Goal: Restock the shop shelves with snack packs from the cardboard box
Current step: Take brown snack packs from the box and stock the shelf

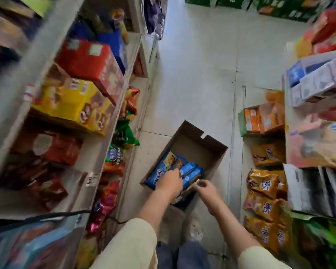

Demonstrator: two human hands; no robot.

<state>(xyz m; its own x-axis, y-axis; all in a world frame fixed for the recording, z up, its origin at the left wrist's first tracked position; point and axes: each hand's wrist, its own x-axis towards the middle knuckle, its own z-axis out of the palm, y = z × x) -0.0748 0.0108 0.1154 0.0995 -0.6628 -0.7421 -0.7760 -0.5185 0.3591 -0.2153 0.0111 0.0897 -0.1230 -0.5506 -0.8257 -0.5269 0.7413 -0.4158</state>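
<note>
An open cardboard box (200, 140) sits on the pale tiled floor between two shelf units. Several blue snack packs (164, 166) lie in its near half; the far half shows bare cardboard. My left hand (170, 182) reaches down into the box with its fingers on the blue packs; whether it grips one is unclear. My right hand (205, 188) pinches the end of a pack (184, 194) at the box's near right corner.
Left shelves (103, 150) carry red and yellow cartons (72, 101) and hanging crisp bags. Right shelves hold orange snack bags (264, 186), an orange-green carton (260, 119) and white boxes. My shoes and jeans stand just behind the box.
</note>
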